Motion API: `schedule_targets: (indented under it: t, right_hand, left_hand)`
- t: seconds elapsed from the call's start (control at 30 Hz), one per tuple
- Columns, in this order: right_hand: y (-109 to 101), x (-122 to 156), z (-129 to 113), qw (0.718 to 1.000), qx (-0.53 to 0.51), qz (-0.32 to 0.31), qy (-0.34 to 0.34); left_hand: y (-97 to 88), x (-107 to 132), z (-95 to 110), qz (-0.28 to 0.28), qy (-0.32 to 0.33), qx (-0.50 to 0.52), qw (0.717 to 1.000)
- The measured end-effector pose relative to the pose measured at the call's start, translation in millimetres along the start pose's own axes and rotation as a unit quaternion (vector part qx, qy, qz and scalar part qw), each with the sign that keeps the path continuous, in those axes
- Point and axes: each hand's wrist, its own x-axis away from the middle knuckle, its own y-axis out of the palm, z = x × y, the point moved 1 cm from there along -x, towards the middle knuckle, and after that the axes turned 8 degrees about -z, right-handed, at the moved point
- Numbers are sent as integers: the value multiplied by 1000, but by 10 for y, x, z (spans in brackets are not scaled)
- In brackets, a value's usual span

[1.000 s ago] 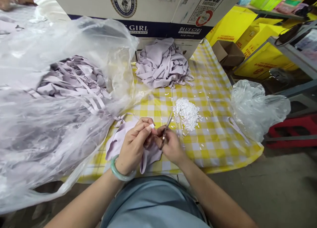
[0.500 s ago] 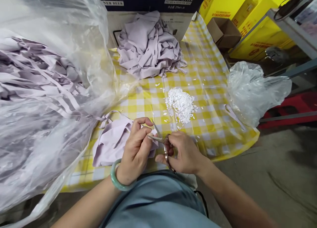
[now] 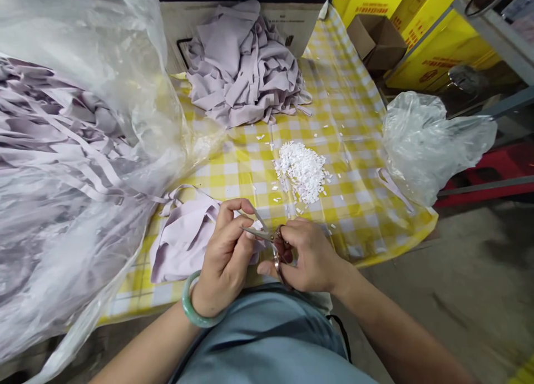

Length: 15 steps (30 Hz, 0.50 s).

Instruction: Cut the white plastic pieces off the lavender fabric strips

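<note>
The left hand (image 3: 225, 256) pinches a white label (image 3: 257, 225) above lilac fabric (image 3: 179, 245); beside it, the right hand (image 3: 311, 256) grips open-bladed scissors (image 3: 267, 235) pointing toward the left.

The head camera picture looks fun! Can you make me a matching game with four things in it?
1. scissors
2. bangle
3. little bits
4. small brown box

A. white, piled on the checked tablecloth
B. open-topped, past the tablecloth's edge
C. held in the right hand
D. green, round the wrist of the left hand

Pairs: 1-C, 2-D, 3-A, 4-B
</note>
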Motion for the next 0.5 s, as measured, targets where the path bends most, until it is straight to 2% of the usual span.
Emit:
schedule_targets:
  t: [0.23, 0.5]
  right_hand:
    - [5, 0, -4, 1000, -18, 10, -13]
    - [-2, 4, -16, 1000, -23, 5, 5]
  left_hand:
    - [-1, 10, 8, -8, -2, -14, 1000]
    - [3, -10, 48, -16, 10, -50, 999]
